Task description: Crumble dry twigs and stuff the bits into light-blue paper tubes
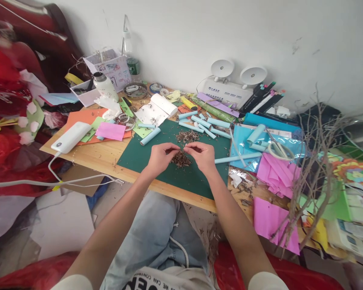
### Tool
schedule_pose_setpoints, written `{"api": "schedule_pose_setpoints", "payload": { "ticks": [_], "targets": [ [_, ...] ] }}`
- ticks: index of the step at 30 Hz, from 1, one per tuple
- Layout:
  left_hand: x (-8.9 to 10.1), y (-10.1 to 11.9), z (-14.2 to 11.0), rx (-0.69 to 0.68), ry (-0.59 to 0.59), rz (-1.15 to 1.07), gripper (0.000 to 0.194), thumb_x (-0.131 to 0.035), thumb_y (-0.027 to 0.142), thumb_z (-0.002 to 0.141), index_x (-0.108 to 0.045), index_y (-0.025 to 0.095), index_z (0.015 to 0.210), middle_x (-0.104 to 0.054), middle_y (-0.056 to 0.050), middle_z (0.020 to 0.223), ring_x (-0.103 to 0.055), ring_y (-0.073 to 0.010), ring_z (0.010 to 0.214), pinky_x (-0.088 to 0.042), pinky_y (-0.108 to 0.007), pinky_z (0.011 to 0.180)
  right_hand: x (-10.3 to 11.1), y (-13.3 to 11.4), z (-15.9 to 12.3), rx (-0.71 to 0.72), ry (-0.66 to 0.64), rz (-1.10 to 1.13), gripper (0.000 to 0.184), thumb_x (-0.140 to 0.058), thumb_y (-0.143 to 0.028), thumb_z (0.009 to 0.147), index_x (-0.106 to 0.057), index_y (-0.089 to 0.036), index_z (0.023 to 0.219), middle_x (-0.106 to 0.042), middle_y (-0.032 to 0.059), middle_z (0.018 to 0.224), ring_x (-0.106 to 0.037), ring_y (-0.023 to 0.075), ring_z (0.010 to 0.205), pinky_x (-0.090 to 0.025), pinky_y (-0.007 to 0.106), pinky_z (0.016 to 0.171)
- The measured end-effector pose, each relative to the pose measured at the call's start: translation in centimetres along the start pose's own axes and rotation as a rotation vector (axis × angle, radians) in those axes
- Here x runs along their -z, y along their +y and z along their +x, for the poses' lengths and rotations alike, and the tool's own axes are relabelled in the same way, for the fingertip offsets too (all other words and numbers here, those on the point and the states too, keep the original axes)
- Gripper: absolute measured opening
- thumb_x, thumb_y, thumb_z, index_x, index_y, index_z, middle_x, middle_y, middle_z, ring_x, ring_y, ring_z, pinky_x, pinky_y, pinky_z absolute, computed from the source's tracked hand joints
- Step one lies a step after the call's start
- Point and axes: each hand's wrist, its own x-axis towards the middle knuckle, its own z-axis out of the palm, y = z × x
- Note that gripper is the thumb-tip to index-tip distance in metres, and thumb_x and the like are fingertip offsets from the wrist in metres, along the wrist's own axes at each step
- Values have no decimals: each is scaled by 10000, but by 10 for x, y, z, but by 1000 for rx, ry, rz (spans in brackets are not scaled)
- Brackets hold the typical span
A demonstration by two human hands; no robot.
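We see the near pile [181, 160] of brown scraps lying on the green mat [192, 184], between our two hands and just below their fingertips, slightly toward our body. The left hand [159, 158] comes in from one side and the right hand [203, 156] from the other, their tips nearly meeting above the pile's far edge. On each, the thumb and forefinger are drawn into a narrow pinch with the other fingers curled in behind; whether a scrap is caught in either pinch is too small for us to tell. The near pile looks dry and loose, a low heap of short, thin shreds and flakes running from dark brown to tan, with stray crumbs scattered about its foot. Just beyond our fingertips sits the far pile [187, 136], with similar bits, some of them longer and paler, spread more flatly. Past that, we have a cluster of light blue tubes [218, 132] lying at odd angles near the back of the mat, and one more blue tube [150, 136] resting apart, out past the left hand. The mat itself covers the middle of the wooden table [104, 159], and to the right of it we find scissors [280, 151] on a blue packet and bare branches [316, 177] leaning over crumpled pink paper [278, 173].
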Motion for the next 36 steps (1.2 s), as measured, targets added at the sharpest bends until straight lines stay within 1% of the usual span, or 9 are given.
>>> {"api": "schedule_pose_setpoints", "payload": {
  "ticks": [6, 11, 15, 17, 19, 23, 26, 30, 36],
  "targets": [
    [8, -9, 0, -176, -80, 177, 249, -547, 286, 926, -763, 236, 1039, -764, -59, 1034, -696, -213, 981, -550, -329, 883, 3, -1, 1, 134, -173, -192, 141, -718, -352, 806, -771, -228, 765, -760, 48, 867, -692, 202, 804, -531, 309, 698],
    [10, -16, -1, -251, -133, 259, 329, -465, 188, 947, -710, 208, 1166, -721, -79, 1184, -654, -227, 1117, -523, -392, 994, 4, 1, 1, 175, -151, -334, 230, -577, -330, 907, -766, -216, 841, -756, 56, 894, -683, 200, 825, -524, 316, 730],
    [13, -16, -4, -258, -189, 348, 367, -460, 199, 951, -653, 176, 1263, -638, -114, 1333, -585, -258, 1241, -472, -442, 1076, 9, -4, 1, 136, -239, -412, 248, -656, -387, 853, -747, -217, 1008, -723, 66, 1032, -639, 154, 662, -525, 308, 658],
    [13, -15, -5, -243, -210, 365, 390, -451, 201, 952, -624, 171, 1300, -613, -119, 1368, -563, -263, 1275, -458, -450, 1094, 10, -6, 0, 126, -327, -492, 415, -750, -426, 770, -711, -224, 1130, -682, 81, 1135, -609, 134, 618, -520, 313, 642],
    [12, -15, -5, -223, -226, 342, 415, -404, 172, 952, -613, 158, 1311, -602, -121, 1384, -553, -256, 1296, -447, -445, 1111, 8, -6, -2, 153, -386, -598, 501, -802, -402, 720, -689, -234, 1178, -658, 85, 1159, -627, 161, 700, -517, 322, 687],
    [7, -15, -4, -180, -218, 233, 402, -380, 167, 945, -659, 134, 1232, -655, -116, 1312, -607, -242, 1235, -471, -412, 1091, 2, -1, -3, 230, -428, -661, 278, -731, -254, 804, -723, -235, 1081, -677, 56, 983, -638, 197, 839, -497, 322, 763],
    [7, -13, -2, -128, -147, 158, 373, -404, 181, 939, -692, 142, 1173, -705, -95, 1225, -654, -232, 1150, -511, -380, 1033, 1, 2, -2, 259, -374, -588, 177, -687, -240, 845, -741, -221, 1012, -694, 45, 907, -635, 182, 790, -495, 312, 761],
    [10, -15, 3, -92, -51, 123, 346, -438, 199, 936, -708, 170, 1152, -721, -74, 1194, -662, -228, 1132, -510, -362, 1022, 6, 3, 1, 238, -171, -532, 187, -600, -290, 905, -745, -201, 983, -719, 56, 949, -643, 171, 753, -496, 298, 733],
    [7, -21, -5, 25, 58, -17, 353, -433, 302, 976, -683, 180, 1193, -696, -81, 1243, -632, -242, 1178, -476, -394, 1058, 11, 1, 4, 75, 66, -773, 286, -491, -294, 941, -744, -184, 867, -720, 82, 797, -629, 206, 717, -429, 301, 681]
  ]
}}
